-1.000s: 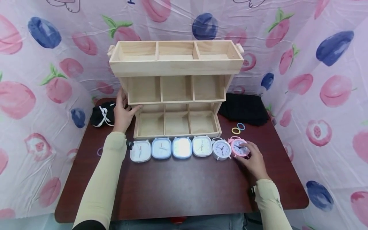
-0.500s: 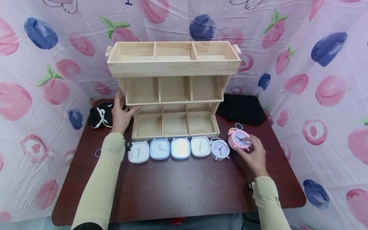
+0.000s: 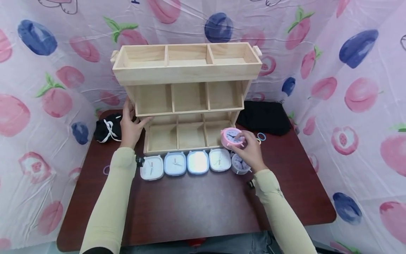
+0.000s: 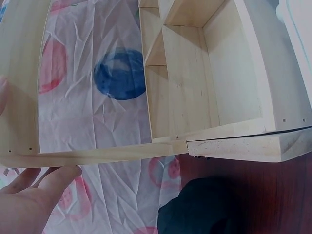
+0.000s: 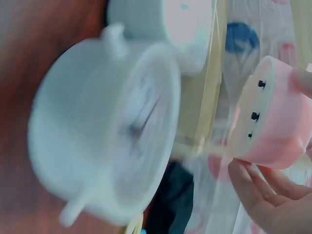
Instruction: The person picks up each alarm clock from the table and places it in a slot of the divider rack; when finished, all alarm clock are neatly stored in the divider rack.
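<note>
The right hand [image 3: 252,151] pinches the pink alarm clock [image 3: 229,137], raised at the near right corner of the wooden organizer [image 3: 187,74], whose left side the spread left hand [image 3: 130,129] touches.

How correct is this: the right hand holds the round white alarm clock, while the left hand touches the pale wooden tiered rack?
White is wrong: in the head view, the right hand holds the round pink alarm clock, while the left hand touches the pale wooden tiered rack.
</note>
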{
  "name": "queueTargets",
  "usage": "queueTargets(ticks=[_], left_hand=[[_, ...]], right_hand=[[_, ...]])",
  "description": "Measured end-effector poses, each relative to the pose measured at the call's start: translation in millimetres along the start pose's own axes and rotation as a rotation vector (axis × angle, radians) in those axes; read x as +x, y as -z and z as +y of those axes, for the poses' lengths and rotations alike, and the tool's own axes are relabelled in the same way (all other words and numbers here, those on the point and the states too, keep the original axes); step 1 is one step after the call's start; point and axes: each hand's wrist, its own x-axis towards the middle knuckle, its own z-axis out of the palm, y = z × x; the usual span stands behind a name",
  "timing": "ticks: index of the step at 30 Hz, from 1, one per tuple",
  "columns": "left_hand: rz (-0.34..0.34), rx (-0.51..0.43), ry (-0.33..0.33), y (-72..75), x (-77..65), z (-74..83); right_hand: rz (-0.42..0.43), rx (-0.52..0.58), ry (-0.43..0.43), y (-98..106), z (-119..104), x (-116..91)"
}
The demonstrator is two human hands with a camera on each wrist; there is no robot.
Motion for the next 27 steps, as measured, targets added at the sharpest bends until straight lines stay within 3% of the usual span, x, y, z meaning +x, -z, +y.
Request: queueTargets(ticks=[9, 16, 27], left_hand=[[-0.007, -0.004, -0.010, 2.0, -3.1, 8.2], [-0.016, 0.002, -0.007, 1.1, -4.7, 7.7], [0.011, 0.025, -0.029, 3.3, 12.3, -27.6]], right_hand=[[-0.150, -0.160, -0.091, -39, -9, 42], [-0.214, -0.291, -0.119, -55, -4, 52], [-0.283, -0.477, -0.071, -66, 0, 56]])
